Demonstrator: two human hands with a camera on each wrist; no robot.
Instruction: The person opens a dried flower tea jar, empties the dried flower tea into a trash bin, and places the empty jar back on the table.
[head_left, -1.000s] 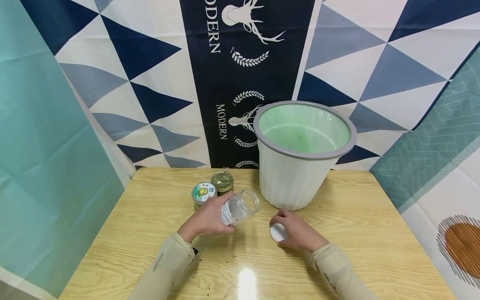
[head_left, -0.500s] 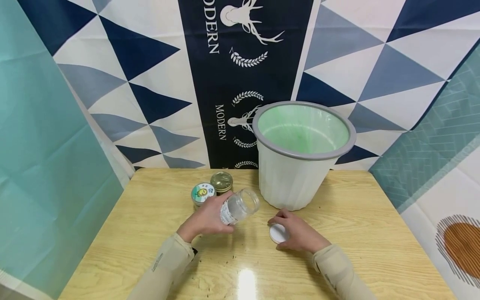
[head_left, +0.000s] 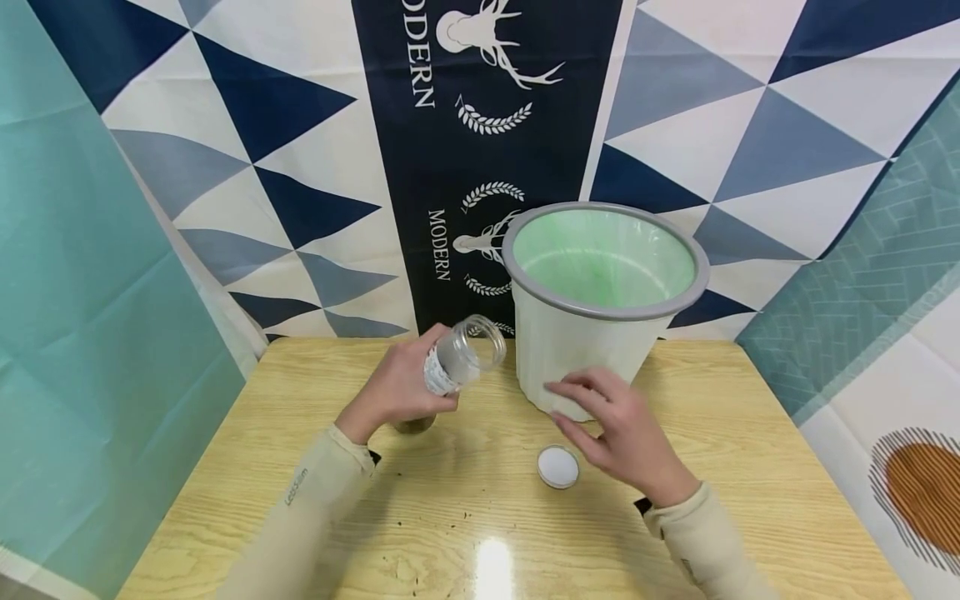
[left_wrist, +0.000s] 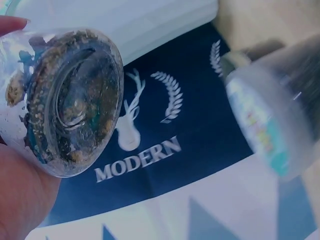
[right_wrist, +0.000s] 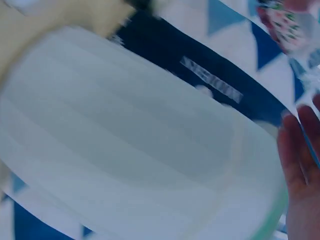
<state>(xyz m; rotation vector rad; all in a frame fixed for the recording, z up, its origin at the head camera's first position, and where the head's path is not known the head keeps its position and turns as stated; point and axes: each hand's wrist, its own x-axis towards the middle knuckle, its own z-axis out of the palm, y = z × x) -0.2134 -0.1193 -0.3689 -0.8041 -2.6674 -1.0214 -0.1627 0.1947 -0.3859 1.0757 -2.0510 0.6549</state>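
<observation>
My left hand [head_left: 401,379] grips a clear jar [head_left: 467,350] round its labelled side. The uncapped jar tilts, its mouth toward the bin. Brown and dark bits cling inside its base in the left wrist view. My right hand [head_left: 611,429] is raised in front of the bin [head_left: 562,342], thumb and fingers apart, holding nothing. Below it a white round lid [head_left: 558,467] lies on the table. A container with a bright printed lid [left_wrist: 260,125] shows blurred in the left wrist view; in the head view my left hand and forearm mostly hide the containers there.
The tall white bin, grey-rimmed and green inside, stands at the table's back edge before the patterned cloth [head_left: 487,167]. Small dark crumbs [head_left: 416,579] dot the wooden table [head_left: 712,467] near the front.
My left hand has lifted the jar up and back, toward the bin's rim. My right hand has let go of the white lid and risen toward the bin; the lid stays on the table.
</observation>
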